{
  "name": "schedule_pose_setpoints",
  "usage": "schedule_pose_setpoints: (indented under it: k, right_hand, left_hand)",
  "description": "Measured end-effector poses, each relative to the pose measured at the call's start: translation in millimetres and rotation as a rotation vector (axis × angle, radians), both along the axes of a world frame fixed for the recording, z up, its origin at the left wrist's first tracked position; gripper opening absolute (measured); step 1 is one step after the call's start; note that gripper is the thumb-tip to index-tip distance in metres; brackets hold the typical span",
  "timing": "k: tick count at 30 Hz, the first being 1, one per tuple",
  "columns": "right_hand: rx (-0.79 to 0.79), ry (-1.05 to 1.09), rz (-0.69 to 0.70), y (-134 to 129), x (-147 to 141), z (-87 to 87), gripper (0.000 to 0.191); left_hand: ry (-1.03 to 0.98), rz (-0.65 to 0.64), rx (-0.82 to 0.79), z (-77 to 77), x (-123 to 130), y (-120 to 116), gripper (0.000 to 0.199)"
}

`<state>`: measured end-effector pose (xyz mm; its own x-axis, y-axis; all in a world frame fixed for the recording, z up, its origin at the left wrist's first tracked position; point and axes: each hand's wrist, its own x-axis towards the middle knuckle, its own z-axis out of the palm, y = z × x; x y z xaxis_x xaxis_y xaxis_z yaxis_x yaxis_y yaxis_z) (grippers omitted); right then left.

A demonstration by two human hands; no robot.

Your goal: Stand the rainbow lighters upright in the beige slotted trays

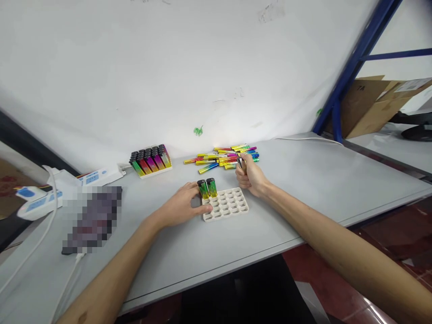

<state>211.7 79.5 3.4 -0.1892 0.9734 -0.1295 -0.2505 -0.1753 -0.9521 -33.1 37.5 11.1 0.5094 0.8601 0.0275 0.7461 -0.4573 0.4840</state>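
A white tray [225, 215] with rows of oval holes lies on the grey table. Two green-and-yellow lighters [204, 189] with black tops stand upright in its back left corner. My left hand [184, 203] grips the tray's left side, its thumb over the near part and its fingers beside the lighters. Past the tray's back right corner, my right hand [249, 175] is closed around a lighter [240, 160]; only its dark end shows, the body hidden in the fist. Just behind this hand lies a loose pile of shiny multicoloured lighter-sized pieces [209, 164].
A filled rack of lighters [150, 161] stands back left against the white wall. At the left lie a blurred-out phone [96, 218], its white cable [72, 270] and power strips [91, 177]. A blue metal frame [353, 58] and cardboard boxes [374, 108] are at the right.
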Motion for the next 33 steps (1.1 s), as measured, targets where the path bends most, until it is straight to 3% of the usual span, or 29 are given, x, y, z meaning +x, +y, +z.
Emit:
schedule_pose_setpoints:
  k: [7,10,15,18,23,33]
  right_hand:
    - [0.013,-0.025,-0.040,-0.9,-2.3,-0.1,0.057]
    - [0.093,-0.018,-0.042,0.7,-3.5,-3.2,0.054]
    - [0.359,-0.191,0.078,-4.0,-0.2,-1.6,0.035]
    - [0.374,-0.226,0.169,-9.6,1.1,0.8,0.029]
    - [0.371,-0.107,0.204,-9.9,-3.2,-3.8,0.036]
    - [0.543,-0.303,0.169,-12.2,-6.7,-8.7,0.038]
  left_hand:
    - [-0.006,0.011,0.021,-2.0,2.2,2.1,0.047]
    - [0.009,0.055,0.058,-2.6,3.7,2.3,0.044]
    - [-0.010,0.089,0.089,-4.7,6.0,3.6,0.039]
    - [-0.012,0.090,0.089,-5.6,6.5,4.6,0.039]
    - [-0.006,0.090,0.095,-6.3,6.7,5.1,0.036]
    - [0.001,0.086,0.106,-6.6,6.4,5.3,0.037]
